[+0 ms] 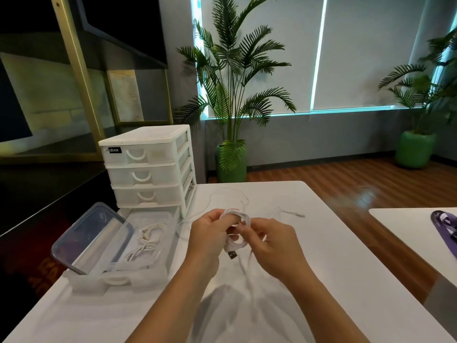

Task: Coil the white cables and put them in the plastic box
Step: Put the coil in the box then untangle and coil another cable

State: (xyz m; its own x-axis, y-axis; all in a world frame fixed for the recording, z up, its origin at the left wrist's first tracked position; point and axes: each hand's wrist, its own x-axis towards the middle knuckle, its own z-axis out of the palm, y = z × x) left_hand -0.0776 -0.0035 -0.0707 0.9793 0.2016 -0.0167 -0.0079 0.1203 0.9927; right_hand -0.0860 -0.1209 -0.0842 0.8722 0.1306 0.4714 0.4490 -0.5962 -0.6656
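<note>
Right, only one view to go on, the head cam, looking down over the white table (321,256).

Both hands work at mid-table, close together. The left hand (207,233) has its fingers curled through a small coil of white cable (238,227), w/ loops wrapped round the fingertips. The right hand (269,246) pinches the same coil from the other side, fingers bent in on it. So neither hand is spread; both grip the cable. A dark USB plug (232,254) hangs just below the coil, between the two wrists.

Handling, as I judge it: cable is light, thin, soft, prob. a bit springy, so loops will want to pop open if let go. Best hold is across the bundle, pinching all loops at once, not by the plug end. Not fragile, but a sharp kink near the plug wouldn't do it good.

The loose tail of the cable (212,198) trails away on the table beyond the hands, toward the drawer unit (148,169), so the coiling looks unfinished. Another thin cable end (291,212) lies just right of the hands, apart from them; can't tell if it's the same cable.

The plastic box (158,246) sits left of the left hand, near it, lid (91,238) propped open on its far-left side. Two coiled cables (148,241) are already inside.
</note>
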